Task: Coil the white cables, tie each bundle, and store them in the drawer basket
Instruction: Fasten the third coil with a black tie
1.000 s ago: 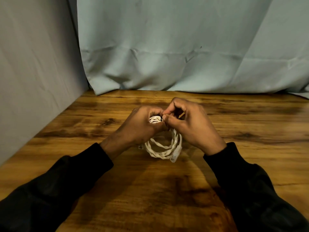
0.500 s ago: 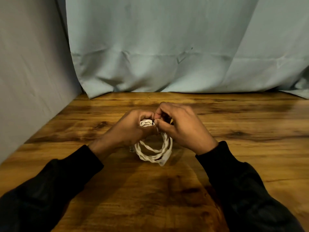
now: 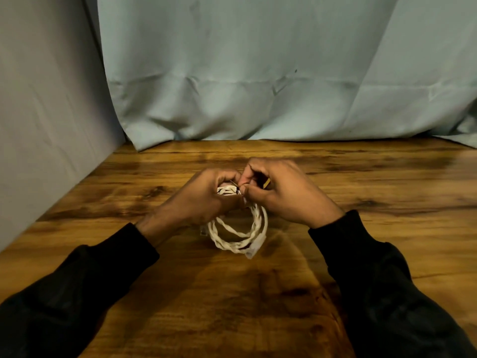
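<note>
Coil [image 3: 238,235]: you're handling light, springy braided loops | left hand [image 3: 204,200] gripping its top | right hand [image 3: 286,196] pinching thin tie there | keep gripping bunched crossing.

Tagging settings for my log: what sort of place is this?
Likely a staged recording setup rather than a lived-in room: a bare wooden table, a pale blue cloth backdrop, a grey side panel.

Glossy, dark-grained wood on the tabletop [image 3: 258,293], braided white cord in the coiled cable [image 3: 238,235] above it, matt creased cloth in the pale blue backdrop [image 3: 245,86] behind.
</note>
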